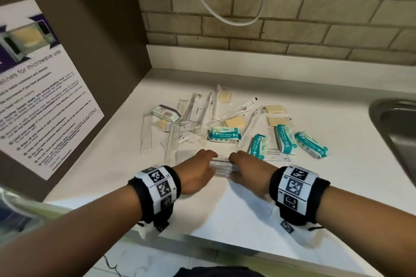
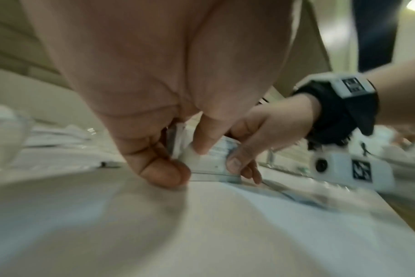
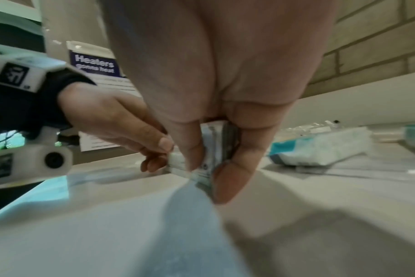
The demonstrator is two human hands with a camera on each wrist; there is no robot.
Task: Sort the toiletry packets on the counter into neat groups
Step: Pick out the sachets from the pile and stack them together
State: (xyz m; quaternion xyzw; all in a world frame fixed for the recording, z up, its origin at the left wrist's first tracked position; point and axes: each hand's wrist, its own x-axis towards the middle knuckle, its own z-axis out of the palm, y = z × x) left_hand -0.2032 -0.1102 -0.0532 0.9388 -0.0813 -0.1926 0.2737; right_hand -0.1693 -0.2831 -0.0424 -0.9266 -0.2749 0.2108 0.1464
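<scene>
Stack: shampoo packets (image 1: 221, 167) pinched from both ends, standing on edge on the worktop (image 1: 236, 216) near the front edge
Left grip: left hand (image 1: 196, 172) clamped on the left end of the stack, thumb in front and fingers behind
Right grip: right hand (image 1: 248, 170) clamped on the right end, same pinch
Still loose: teal mini wipes (image 1: 224, 135), soap bars (image 1: 275, 109), toothbrushes (image 1: 234, 111) and a comb (image 1: 173, 139) – all jumbled further back; one more shampoo sachet (image 1: 275, 154) lies apart under a wipes pack
Risk: slick sachets held only at the ends – easing either pinch probably lets the middle ones fan out or slide flat
Also: stack sits close to the worktop edge, so a slip could send packets to the floor
</scene>
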